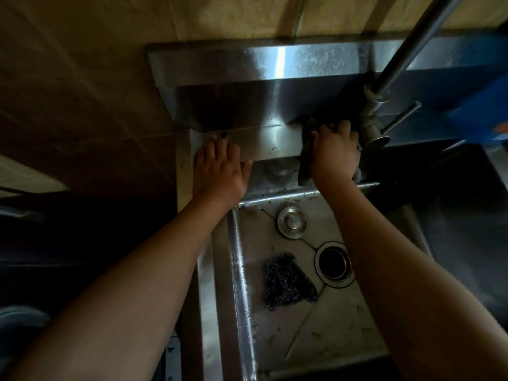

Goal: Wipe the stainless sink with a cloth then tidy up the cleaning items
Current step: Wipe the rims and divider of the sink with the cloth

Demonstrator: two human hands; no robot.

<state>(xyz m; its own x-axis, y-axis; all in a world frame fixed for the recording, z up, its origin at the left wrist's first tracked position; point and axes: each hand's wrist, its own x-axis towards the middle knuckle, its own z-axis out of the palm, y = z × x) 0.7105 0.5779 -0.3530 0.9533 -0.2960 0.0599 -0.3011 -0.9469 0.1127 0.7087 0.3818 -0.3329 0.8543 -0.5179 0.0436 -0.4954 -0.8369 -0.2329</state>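
Both hands are at the back of the stainless sink (pixel 238 284) in the head view. The left hand (pixel 220 169) lies flat with straight fingers on the rear ledge (pixel 275 144), bracing. The right hand (pixel 336 154) has its fingers bent over a dark cloth (pixel 304 163) and holds it against the corner where the ledge meets the splashback (pixel 261 105). One edge of the cloth hangs below the palm towards the basin. The right knuckles sit just beside the faucet base (pixel 375 133), and its lever (pixel 402 114) is near, so a wide stroke to the right could knock the lever and start water, or bang the fingers on the fitting. Specks on the ledge will likely be swept down into the basin, where crumbs already lie, and some may fall into the open drain (pixel 334 264). The braced left palm could slide if the steel is wet; I cannot tell whether it is. A steel scourer (pixel 287 281) and a round drain plug (pixel 291 221) lie loose on the basin floor, well apart from both hands, untouched and not yet tidied.
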